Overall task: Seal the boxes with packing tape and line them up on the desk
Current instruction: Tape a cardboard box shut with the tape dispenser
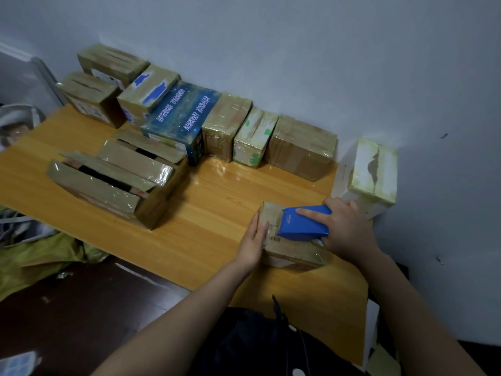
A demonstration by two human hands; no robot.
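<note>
The small box sat at the near right corner of the tabletop, close to the person's body, probably so both arms could work over it without stretching. The left grip was released, its fingers straight and flat against the box's left end. I judge it served as a stop, so the box would not slide while tape was drawn across.

The right grip clasped the blue dispenser from behind. Its index finger lay straight along the top, a hold that would press the front edge down onto the lid. The dispenser rested on top of the box with its mouth toward the left grip, so the strip seemed to run lengthwise along the lid. How far the tape reached was hidden under the dispenser. The sealing of this box looked to be in mid-course, and the box had not yet joined the others.

Along the wall stood the row of wrapped boxes, side against side, with a blue box among them. Pushed back like that, they were out of the way of the working arms. Two open boxes lay at the front left, well apart from the one in hand. Their flaps were parted and dark gaps showed, so they were apparently waiting their turn.

A white box stood past the right end of the row, just beside the right grip. Whether it rested on the tabletop I could not tell.
</note>
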